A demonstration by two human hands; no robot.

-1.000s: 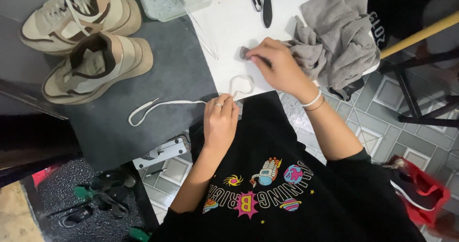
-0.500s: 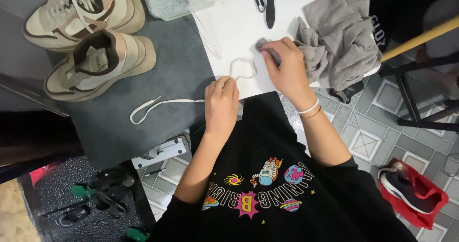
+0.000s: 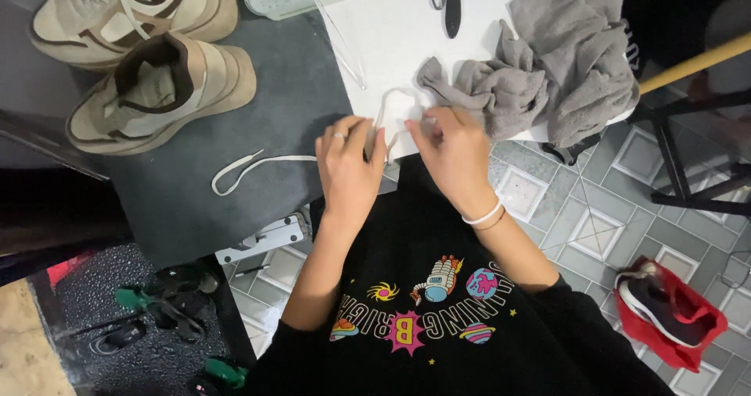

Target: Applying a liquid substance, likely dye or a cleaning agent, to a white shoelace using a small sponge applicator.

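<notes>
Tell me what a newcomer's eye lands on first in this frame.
Probably the two hands at centre: the left hand and right hand pinch a white shoelace that loops up between them and trails left over a dark grey mat. Next, the pair of beige sneakers at top left, then the crumpled grey towel on the white surface at top right.

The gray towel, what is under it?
The gray towel lies bunched on a white sheet at the table's edge. Whatever else sits beneath its folds is covered.

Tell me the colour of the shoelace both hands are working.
White; the shoelace trails across the dark grey mat, clearest in the head view.
</notes>
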